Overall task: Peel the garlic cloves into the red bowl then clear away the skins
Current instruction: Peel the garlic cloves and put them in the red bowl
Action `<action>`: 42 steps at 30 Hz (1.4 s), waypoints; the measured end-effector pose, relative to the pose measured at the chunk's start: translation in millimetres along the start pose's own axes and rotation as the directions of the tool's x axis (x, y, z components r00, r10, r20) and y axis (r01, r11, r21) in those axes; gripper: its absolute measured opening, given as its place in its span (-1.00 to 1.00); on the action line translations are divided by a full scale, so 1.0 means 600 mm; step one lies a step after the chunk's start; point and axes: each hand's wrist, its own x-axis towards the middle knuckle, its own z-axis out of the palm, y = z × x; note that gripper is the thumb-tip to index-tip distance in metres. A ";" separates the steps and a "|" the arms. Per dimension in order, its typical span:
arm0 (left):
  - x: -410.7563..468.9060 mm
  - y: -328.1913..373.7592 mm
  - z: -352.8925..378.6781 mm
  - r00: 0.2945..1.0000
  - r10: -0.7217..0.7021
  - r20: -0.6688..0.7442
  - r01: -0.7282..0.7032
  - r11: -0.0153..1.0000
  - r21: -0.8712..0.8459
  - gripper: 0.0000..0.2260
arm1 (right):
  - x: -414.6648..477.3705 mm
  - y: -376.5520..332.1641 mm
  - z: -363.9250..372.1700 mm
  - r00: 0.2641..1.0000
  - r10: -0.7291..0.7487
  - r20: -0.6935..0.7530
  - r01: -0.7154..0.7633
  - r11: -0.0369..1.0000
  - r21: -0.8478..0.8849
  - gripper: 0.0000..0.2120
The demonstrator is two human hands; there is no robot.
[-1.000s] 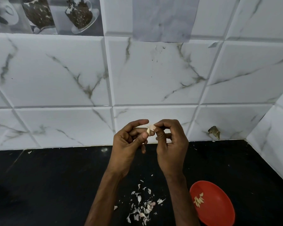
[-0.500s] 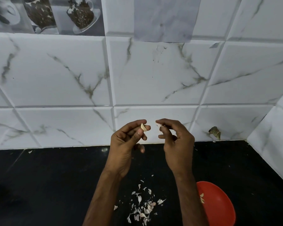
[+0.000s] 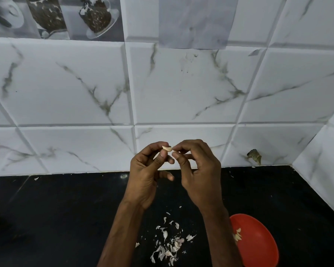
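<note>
Since the earlier frame the right hand (image 3: 199,174) has been brought back to the clove (image 3: 167,148), and the gap that was seen between the two hands has been closed. The clove is pinched between thumb and forefinger of the left hand (image 3: 145,176), well up and to the left of the bowl (image 3: 258,251), not over it. The right thumb and forefinger are nipped at the clove's near end; whether a strip of skin is caught there cannot be told.

A few peeled cloves (image 3: 237,235) are seen at the bowl's left side, partly hidden by the right forearm. The skins (image 3: 168,245) are strewn on the counter (image 3: 66,218) just left of the bowl.

The main risk is judged to be the grip: a small, smooth clove is held only by fingertips, and it could be popped loose by a sharp tug. Dropped from there, it would land among the skins or roll off across the counter, not into the bowl. Torn flakes could also be flicked wide of the heap, or into the bowl, so that more clearing would be needed.
</note>
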 end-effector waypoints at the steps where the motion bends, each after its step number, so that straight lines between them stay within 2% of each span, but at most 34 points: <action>1: 0.000 0.000 0.001 1.000 -0.001 0.000 0.001 1.000 -0.002 -0.87 | -0.001 0.000 0.001 1.000 -0.019 -0.001 0.019 0.999 -0.030 -0.94; 6: 0.000 0.003 0.000 1.000 0.014 0.014 -0.015 0.999 0.031 -0.85 | -0.006 0.002 0.002 0.995 -0.100 0.009 0.100 0.986 -0.135 -0.89; 12: -0.004 0.007 0.010 0.999 0.036 -0.034 -0.033 0.996 0.084 -0.87 | -0.009 0.002 0.006 0.992 -0.122 0.016 0.123 0.982 -0.145 -0.89; 21: -0.008 0.003 0.026 0.998 0.044 -0.035 -0.040 0.995 0.095 -0.85 | -0.005 0.007 0.001 0.998 -0.062 -0.025 0.057 0.984 -0.167 -0.93; 29: -0.003 0.009 0.012 0.998 0.029 -0.055 -0.025 0.996 0.081 -0.83 | -0.004 0.000 0.004 1.000 0.014 0.026 -0.013 0.999 -0.035 -0.87; 36: -0.001 0.007 0.008 0.997 0.042 -0.060 -0.035 0.993 0.110 -0.86 | -0.005 0.003 0.006 0.999 -0.049 0.004 0.049 0.993 -0.106 -0.89; 42: 0.001 0.004 -0.001 1.000 -0.013 -0.015 0.014 0.992 0.123 -0.82 | -0.006 0.011 0.009 1.000 -0.008 0.009 0.009 0.991 -0.132 -0.91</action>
